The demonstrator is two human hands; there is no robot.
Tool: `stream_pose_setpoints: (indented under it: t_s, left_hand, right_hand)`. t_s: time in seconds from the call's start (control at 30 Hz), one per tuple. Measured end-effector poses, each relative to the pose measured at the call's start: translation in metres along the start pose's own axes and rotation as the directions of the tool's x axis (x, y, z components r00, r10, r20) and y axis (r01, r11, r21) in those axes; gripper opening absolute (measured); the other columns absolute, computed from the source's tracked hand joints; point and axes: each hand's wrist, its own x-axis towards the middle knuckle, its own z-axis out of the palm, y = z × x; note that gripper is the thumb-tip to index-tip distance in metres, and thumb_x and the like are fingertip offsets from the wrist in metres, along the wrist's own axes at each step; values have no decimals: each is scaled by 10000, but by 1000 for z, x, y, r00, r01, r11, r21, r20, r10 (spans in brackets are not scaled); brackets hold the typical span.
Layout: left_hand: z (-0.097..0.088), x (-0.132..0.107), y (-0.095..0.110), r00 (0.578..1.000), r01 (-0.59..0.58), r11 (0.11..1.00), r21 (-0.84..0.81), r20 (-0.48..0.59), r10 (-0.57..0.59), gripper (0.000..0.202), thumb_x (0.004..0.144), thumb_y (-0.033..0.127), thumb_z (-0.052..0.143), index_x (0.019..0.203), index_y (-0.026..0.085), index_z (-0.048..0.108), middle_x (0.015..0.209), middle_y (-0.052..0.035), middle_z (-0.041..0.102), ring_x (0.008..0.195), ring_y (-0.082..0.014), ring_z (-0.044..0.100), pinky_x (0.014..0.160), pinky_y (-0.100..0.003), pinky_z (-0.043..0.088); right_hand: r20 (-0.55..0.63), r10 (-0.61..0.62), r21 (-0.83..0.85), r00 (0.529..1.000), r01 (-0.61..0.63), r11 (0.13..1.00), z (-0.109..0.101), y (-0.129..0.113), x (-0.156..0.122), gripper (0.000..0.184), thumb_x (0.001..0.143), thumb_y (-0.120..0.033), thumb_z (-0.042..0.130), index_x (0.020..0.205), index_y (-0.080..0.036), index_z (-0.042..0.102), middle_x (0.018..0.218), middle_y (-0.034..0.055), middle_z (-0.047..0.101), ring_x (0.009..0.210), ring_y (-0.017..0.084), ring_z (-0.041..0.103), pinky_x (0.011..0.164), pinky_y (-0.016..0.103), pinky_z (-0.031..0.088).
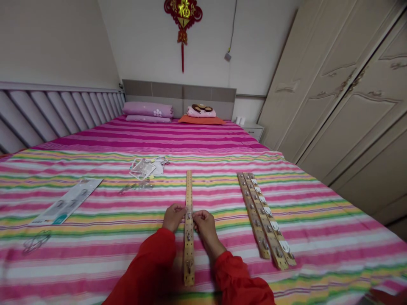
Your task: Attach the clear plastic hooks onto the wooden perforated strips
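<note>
At the left edge of the frame a grey packaging card [66, 206] lies on the striped bedsheet [95, 237] (its print is too small to read), with clear plastic bags [146, 167] farther up. At lower centre the left hand [173, 217] and right hand [205, 224] meet, fingertips pinched on a small clear piece [190, 212] over the perforated wooden strip [189, 190]. Two hook-fitted strips [265, 220] lie to the right.
</note>
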Motion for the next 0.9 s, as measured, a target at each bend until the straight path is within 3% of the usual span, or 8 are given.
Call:
stream_pose_setpoints:
  t_s: [0.53, 0.9]
  left_hand:
    - [2, 13, -8, 998, 47, 997, 60, -50, -44, 184, 501, 279, 692, 521, 156, 558, 447, 45, 518, 438, -89, 474, 437, -210, 373]
    - [2, 18, -16, 997, 50, 997, 62, -58, -46, 287, 482, 351, 719, 473, 171, 495, 415, 62, 464, 386, -64, 407, 402, -205, 337]
  right_hand:
    - [-4, 27, -34, 1000, -28, 999, 0, 8, 5, 161, 577, -290, 656, 583, -190, 530, 375, -77, 496, 290, 74, 391, 309, 192, 266]
    - [8, 24, -48, 1000, -24, 999, -1, 13, 8, 187, 575, -299, 662, 599, -190, 512, 366, -89, 488, 274, 67, 382, 301, 186, 265]
